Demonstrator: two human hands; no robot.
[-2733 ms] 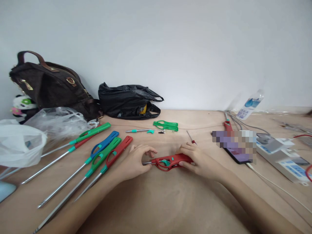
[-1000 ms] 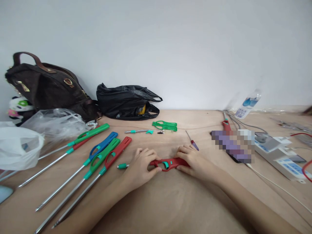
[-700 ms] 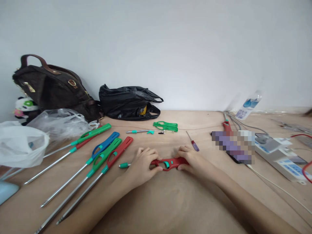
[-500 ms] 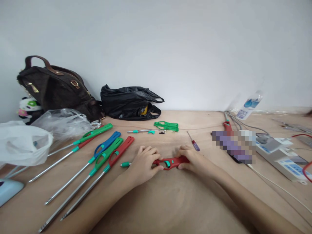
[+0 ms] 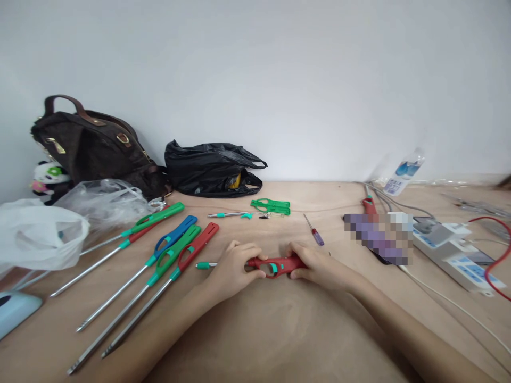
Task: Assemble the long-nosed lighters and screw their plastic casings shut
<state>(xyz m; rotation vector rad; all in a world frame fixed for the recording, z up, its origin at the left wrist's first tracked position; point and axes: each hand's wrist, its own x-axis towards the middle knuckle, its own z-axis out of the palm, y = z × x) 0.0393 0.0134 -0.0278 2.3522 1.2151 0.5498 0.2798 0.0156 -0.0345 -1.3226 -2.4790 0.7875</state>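
Note:
Between my two hands lies a red long-nosed lighter (image 5: pixel 284 266) with a teal trigger, low over the wooden table. My left hand (image 5: pixel 233 268) is closed around its front part, thumb and fingers pinching the red casing, while the metal tube and a teal piece (image 5: pixel 203 265) stick out to the left. My right hand (image 5: pixel 313 263) grips the handle's rear end, which its fingers partly cover. Beyond the hands lie two green casing halves (image 5: pixel 271 206), a loose metal tube (image 5: pixel 229 215) with small parts beside it, and a small screwdriver (image 5: pixel 317 236).
Several long-nosed lighters (image 5: pixel 197 244) lie slanted at left, near a white plastic bag (image 5: pixel 43 234). A dark backpack (image 5: pixel 96 149) and a black plastic bag (image 5: pixel 207 167) stand by the wall. At right are a blurred-out phone (image 5: pixel 385 258), a power strip (image 5: pixel 459 266), cables and a bottle (image 5: pixel 405 170).
The view has shifted slightly. Both hands keep hold of the red lighter, and the handle sits a little straighter between them. Objects around stay put.

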